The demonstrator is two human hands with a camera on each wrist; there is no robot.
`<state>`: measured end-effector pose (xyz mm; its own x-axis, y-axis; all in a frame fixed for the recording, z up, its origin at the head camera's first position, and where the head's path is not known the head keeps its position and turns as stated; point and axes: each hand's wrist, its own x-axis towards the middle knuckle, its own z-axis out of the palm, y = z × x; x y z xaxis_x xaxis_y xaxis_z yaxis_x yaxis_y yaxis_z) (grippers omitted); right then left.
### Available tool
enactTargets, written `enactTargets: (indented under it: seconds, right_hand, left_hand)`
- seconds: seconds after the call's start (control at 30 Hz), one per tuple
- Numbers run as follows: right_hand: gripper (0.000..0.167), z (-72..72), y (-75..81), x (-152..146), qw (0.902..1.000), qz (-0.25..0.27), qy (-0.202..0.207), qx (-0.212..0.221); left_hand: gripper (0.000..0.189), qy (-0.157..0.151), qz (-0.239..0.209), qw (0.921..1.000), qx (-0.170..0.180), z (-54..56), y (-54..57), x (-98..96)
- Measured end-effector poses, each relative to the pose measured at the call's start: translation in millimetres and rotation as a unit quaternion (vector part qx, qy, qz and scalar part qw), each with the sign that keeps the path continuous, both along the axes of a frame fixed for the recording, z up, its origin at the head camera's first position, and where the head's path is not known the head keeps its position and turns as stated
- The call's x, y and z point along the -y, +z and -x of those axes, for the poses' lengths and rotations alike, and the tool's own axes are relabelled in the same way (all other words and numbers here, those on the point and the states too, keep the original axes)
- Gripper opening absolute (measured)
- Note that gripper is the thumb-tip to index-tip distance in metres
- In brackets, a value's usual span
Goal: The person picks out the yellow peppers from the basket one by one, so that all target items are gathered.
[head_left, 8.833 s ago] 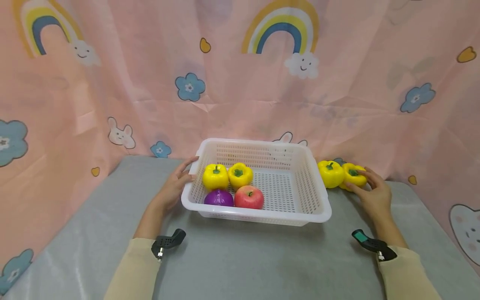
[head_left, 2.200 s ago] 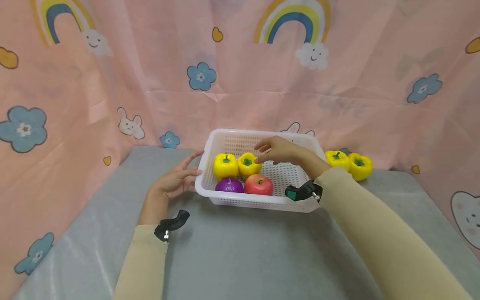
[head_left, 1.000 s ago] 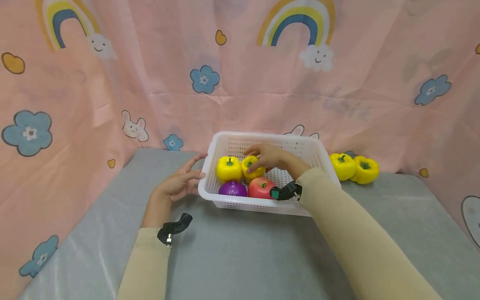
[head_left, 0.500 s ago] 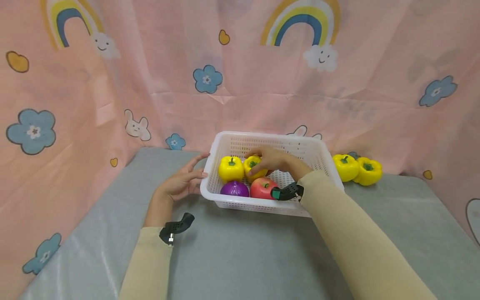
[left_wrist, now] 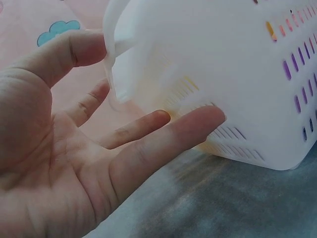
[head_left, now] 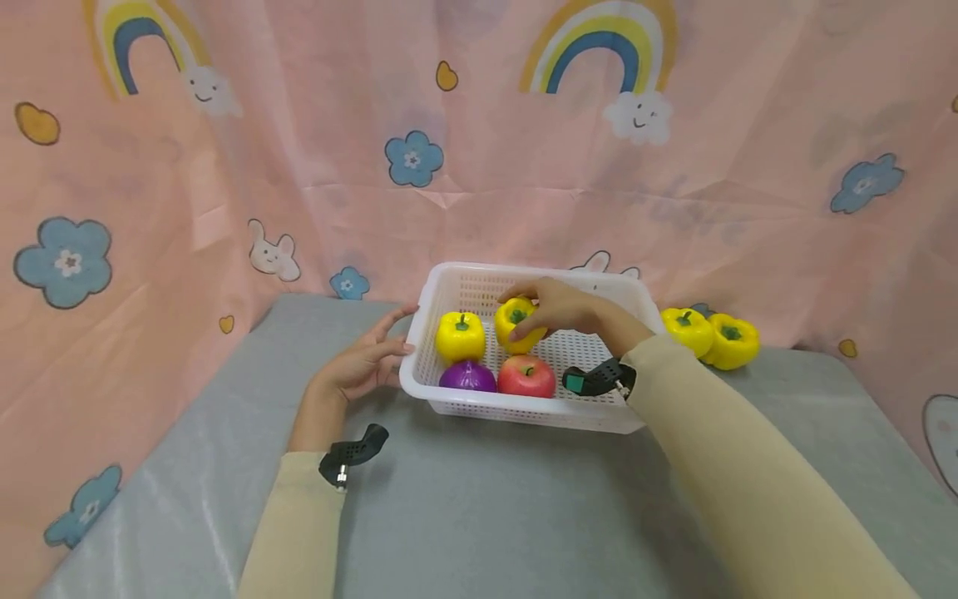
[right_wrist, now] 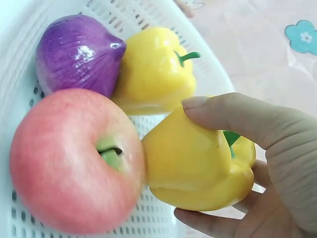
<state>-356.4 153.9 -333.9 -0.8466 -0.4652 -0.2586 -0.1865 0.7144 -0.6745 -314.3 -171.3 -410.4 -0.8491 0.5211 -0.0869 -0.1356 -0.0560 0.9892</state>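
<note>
A white perforated plastic basket [head_left: 516,406] stands on the grey table. My right hand [head_left: 563,308] holds a yellow bell pepper [head_left: 507,329] inside it, thumb on one side and fingers on the other. In the right wrist view this pepper [right_wrist: 190,158] is tilted beside the red apple [right_wrist: 74,163]. Another yellow bell pepper [head_left: 460,338] sits at the basket's left, behind a purple onion [head_left: 468,377]. My left hand [head_left: 355,366] touches the basket's left end. In the left wrist view its thumb meets the rim, with extended fingers [left_wrist: 163,144] against the wall.
Two more yellow bell peppers, one nearer [head_left: 687,331] and one farther right [head_left: 732,343], stand on the table right of the basket. A pink patterned curtain [head_left: 329,108] hangs behind the table [head_left: 464,507].
My right hand went from the peppers outside on the right into the basket and took hold of the right-hand pepper there. That pepper has just risen slightly. My left hand stays at the basket.
</note>
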Motion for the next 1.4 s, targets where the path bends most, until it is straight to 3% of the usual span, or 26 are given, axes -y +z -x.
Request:
enactTargets:
  seconds: [0.2, 0.4, 0.67, 1.17, 1.4]
  right_hand:
    - [0.070, -16.2, 13.1, -15, 0.9994, -0.026, 0.019, -0.015]
    - [0.067, -36.3, 33.1, -32, 0.9956, -0.050, 0.040, -0.068]
    - [0.066, -62.1, 50.9, -58, 0.9936, -0.049, 0.056, -0.085]
    - [0.063, -108.3, 59.9, -102, 0.9934, -0.022, 0.006, -0.113]
    - [0.072, -119.4, 59.3, -129, 0.9863, -0.031, -0.034, -0.158]
  left_hand:
    - [0.076, -0.008, 0.007, 0.9999, 0.003, -4.2, -4.7, -2.3]
    - [0.075, 0.003, 0.017, 0.9998, -0.009, -2.9, 2.6, -3.7]
    - [0.075, 0.000, 0.021, 0.9998, -0.007, -2.8, 3.5, -0.5]
    - [0.078, 0.005, 0.027, 0.9996, -0.006, -4.0, 5.2, -4.5]
    - [0.079, 0.010, 0.026, 0.9996, -0.007, -3.1, 5.2, -5.0]
